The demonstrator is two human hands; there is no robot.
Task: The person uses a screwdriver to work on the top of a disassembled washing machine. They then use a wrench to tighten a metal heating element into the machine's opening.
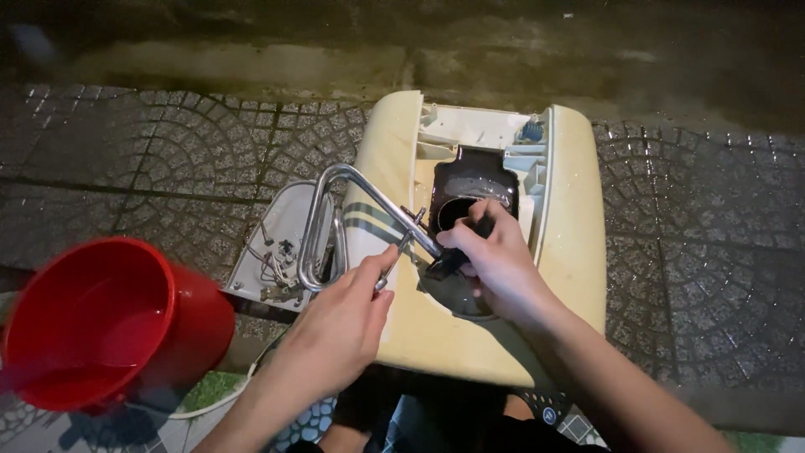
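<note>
Right hand (496, 260), centre of frame: fingers curled shut around a dark-handled tool (457, 252), its tip hidden against the dark opening (457, 210) in the appliance casing (570, 252).

Left hand (348, 315), lower centre: thumb and fingers pinched closed on the lower end of a bent metal tube (335, 214), just left of the right hand; the two hands are near, not touching.

Metal tube: chrome, shiny, looped into a long U at centre left, one straight run slanting down to the right toward the dark opening.

Appliance casing: cream plastic, rounded edges, two grey stripes on its left flank, lying open side up across the frame centre; white inner frame and a blue fitting (531, 130) at its upper right.

Grey panel (277, 243), with loose wires, lies flat against the casing's left edge.

Red bucket (101, 323), lower left, tilted, well apart from the hands.

Wet patterned paving (126, 159) lies open to the left and right of the casing; a concrete kerb (335, 59) runs along the top.
</note>
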